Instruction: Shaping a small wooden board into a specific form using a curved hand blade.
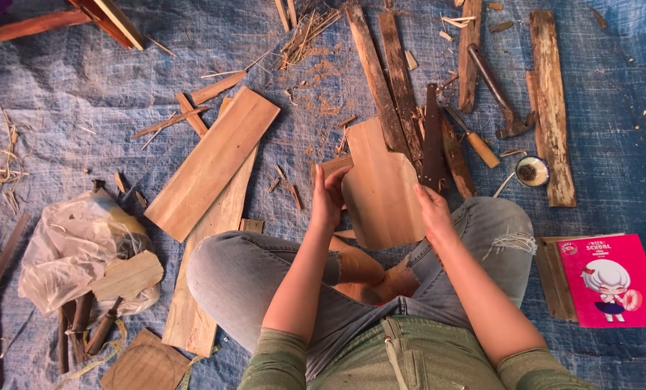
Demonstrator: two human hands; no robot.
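At the centre of the frame, the left hand [328,198] and right hand [433,211] each pinched an edge of a pale, smooth, paddle-shaped wooden board [381,189] over the knees; it looked cut to outline, its finishing seemingly left. Beyond lay rough dark planks [388,79], a hammer [498,90] and wood shavings [310,36] on blue tarpaulin [63,79]

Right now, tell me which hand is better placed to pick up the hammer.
Probably the right hand: it grips the cut board's right edge, and the hammer lies up on that side; the left hand is farther.
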